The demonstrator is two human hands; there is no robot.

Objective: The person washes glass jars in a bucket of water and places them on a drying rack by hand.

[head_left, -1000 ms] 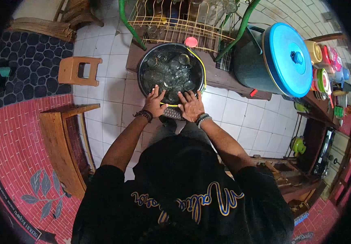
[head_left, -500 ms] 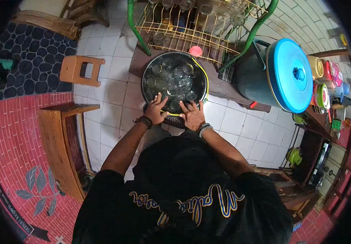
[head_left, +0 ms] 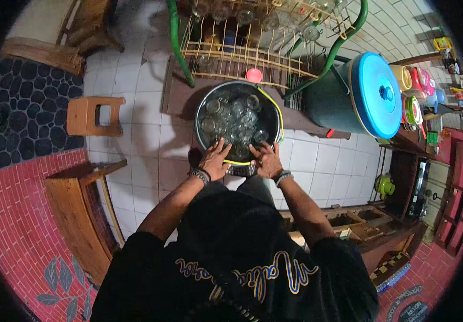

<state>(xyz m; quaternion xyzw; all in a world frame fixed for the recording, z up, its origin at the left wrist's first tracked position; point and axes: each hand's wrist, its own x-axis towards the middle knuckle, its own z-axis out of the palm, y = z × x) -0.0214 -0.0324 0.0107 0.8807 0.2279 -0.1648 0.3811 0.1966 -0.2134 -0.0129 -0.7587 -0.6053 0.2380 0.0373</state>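
Note:
A round black basin [head_left: 201, 115] holds several clear glasses [head_left: 242, 121]. My left hand [head_left: 215, 160] lies on the near left part of its rim with the fingers spread over the edge. On the near right part of the rim rests my right hand [head_left: 267, 160], its fingers apart too. Neither hand holds a glass. A yellow handle [head_left: 238, 162] runs along the near rim between my hands, and a yellow strip also follows the right side. Just beyond the far rim sits a small pink round item [head_left: 254, 75].
Beyond the basin stands a green-framed rack [head_left: 242, 56] with glasses. To the right is a large bucket with a blue lid [head_left: 376, 95]. An orange stool [head_left: 84, 115] and a wooden bench [head_left: 78, 209] are on the left. Dishes [head_left: 412, 111] sit far right.
The view has shifted, so the basin and both hands appear lower and slightly further right. Both hands remain at the near rim, and the glasses inside appear in a somewhat different arrangement.

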